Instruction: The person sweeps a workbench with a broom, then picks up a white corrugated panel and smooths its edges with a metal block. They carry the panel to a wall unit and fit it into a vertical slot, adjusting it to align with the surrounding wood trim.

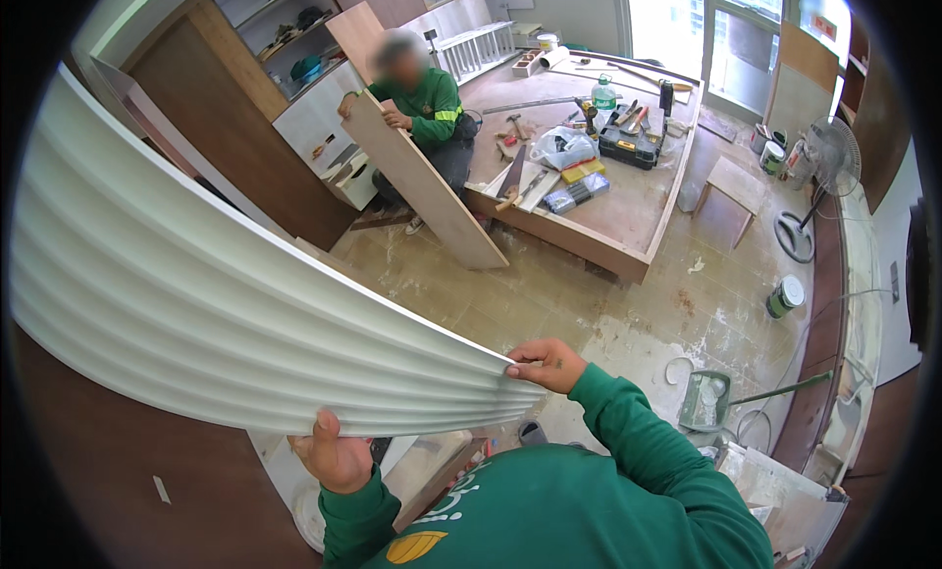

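One white panel (245, 284), far end cut off at left, held up before the person (569, 510) | ribbed lengthwise | right hand (551, 365) pinching its upper edge near the end | left hand (339, 458) gripping the lower edge, fingers partly hidden | green dustpan (693, 387) holding pale rubble | black toolbox (643, 157) carrying tools, hard to make out

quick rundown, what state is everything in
Fluted white panel, held near one end
Right grip, closed on the panel's edge
Left grip, touching the panel's lower edge; fingers partly hidden
Wooden board, tilted, held by the co-worker
Green bottle, upright
Stool, standing on its legs
Fan, upright; running or off, cannot tell
Dustpan, holding whitish debris
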Demonstrator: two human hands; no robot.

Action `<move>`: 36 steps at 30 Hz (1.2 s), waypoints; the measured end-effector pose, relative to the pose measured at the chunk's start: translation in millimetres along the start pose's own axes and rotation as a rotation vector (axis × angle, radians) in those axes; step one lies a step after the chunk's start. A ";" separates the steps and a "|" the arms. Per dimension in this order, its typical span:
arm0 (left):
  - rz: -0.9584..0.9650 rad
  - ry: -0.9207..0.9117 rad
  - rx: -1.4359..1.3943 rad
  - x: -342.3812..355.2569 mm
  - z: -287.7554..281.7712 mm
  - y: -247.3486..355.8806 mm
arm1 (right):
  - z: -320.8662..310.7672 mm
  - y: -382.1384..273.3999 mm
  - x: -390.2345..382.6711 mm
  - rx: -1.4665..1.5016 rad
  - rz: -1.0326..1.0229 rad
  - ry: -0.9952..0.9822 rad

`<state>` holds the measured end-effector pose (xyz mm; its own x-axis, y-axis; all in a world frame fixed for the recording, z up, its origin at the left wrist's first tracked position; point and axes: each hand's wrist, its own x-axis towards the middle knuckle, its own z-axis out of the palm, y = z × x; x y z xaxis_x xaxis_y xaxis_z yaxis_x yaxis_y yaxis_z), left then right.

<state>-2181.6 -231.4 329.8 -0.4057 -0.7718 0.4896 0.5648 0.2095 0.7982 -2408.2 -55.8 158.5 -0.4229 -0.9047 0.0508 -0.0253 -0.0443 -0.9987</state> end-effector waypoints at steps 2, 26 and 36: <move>-0.010 -0.015 -0.016 17.1 9.5 -13.4 | -7.7 3.6 3.8 -0.050 0.031 0.103; -0.099 -0.159 -0.043 146.4 155.8 57.6 | -364.1 225.3 79.0 -0.427 0.709 -0.146; 0.246 0.504 0.098 198.4 214.2 -36.7 | -411.2 380.3 -21.6 -0.619 1.038 -0.183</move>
<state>-2436.8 -263.7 472.8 0.1363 -0.8794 0.4561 0.5201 0.4553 0.7226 -2781.1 121.1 -220.7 -0.3662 -0.4385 -0.8207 -0.1998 0.8985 -0.3909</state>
